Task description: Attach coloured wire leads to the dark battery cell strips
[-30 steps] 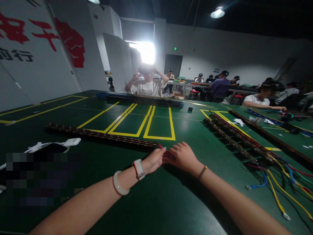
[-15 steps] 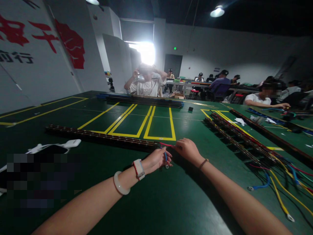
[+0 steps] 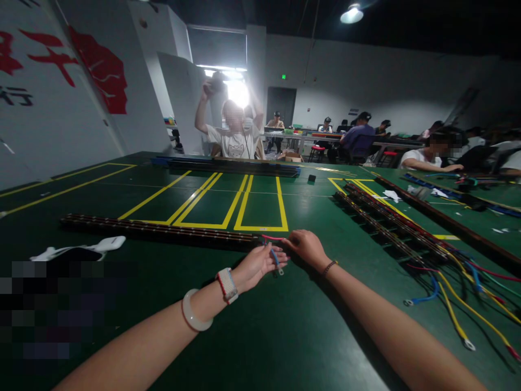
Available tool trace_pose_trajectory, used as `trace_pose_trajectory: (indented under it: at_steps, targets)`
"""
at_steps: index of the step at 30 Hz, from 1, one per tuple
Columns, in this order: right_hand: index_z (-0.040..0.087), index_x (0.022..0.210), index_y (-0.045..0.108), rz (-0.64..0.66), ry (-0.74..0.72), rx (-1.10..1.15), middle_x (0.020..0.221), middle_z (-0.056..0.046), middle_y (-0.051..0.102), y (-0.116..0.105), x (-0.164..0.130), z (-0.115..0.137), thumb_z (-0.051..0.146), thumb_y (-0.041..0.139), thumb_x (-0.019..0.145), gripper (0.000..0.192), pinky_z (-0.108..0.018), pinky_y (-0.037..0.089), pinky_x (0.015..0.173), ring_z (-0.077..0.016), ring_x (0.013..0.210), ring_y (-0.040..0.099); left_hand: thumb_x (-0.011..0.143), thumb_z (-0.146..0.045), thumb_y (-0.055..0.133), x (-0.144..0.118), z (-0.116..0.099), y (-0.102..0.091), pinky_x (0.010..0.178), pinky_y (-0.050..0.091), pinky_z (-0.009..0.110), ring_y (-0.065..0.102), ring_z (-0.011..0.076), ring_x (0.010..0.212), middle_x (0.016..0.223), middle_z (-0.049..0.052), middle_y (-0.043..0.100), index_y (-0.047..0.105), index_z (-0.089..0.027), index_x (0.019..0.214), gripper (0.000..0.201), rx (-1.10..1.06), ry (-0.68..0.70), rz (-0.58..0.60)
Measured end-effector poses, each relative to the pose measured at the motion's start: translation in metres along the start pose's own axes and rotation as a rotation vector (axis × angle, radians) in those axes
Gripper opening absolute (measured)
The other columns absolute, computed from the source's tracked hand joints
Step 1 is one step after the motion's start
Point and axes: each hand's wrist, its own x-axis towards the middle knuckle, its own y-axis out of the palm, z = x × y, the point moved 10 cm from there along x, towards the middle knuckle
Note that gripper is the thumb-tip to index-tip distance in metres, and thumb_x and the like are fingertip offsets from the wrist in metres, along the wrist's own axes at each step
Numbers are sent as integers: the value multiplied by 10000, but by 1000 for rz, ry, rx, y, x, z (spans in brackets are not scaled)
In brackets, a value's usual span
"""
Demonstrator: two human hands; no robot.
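Observation:
My left hand is palm up at the right end of a long dark strip with metal rods. Its fingers are stretched out, and a short blue wire with a ring terminal at its tip lies across them. Just to the right, my right hand is closed, its fingertips pinched on a thin red wire that comes from the same end of the strip. The fingertips of my right hand are partly hidden behind its knuckles.
More rod strips lie on the right, with blue and yellow wires ending in ring terminals. Yellow tape marks the green table. At left is a white object. Opposite sits a person; others work beyond.
The fingers of my left hand have straightened under the blue wire. My right hand keeps its pinch on the red wire. The person opposite has lifted a dark object above their head.

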Motion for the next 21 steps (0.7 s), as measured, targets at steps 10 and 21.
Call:
trace_pose_trajectory:
  at_steps: [10, 21]
  targets:
    - [197, 847, 629, 41, 11, 40, 751, -35, 651, -1, -2, 2, 486, 525, 848, 307, -232, 343, 588, -148, 670, 560, 938, -400, 344, 3, 3, -13, 469, 403, 206, 510, 88, 471, 611, 14, 535, 520, -126, 793, 356, 128, -64, -62]
    - [196, 874, 640, 53, 2, 44, 773, -26, 637, -2, -1, 5, 418, 557, 847, 238, -259, 338, 676, -153, 718, 555, 940, -380, 352, 1, 4, -8, 580, 478, 245, 589, 124, 572, 676, 84, 608, 585, -82, 825, 395, 81, -116, 15]
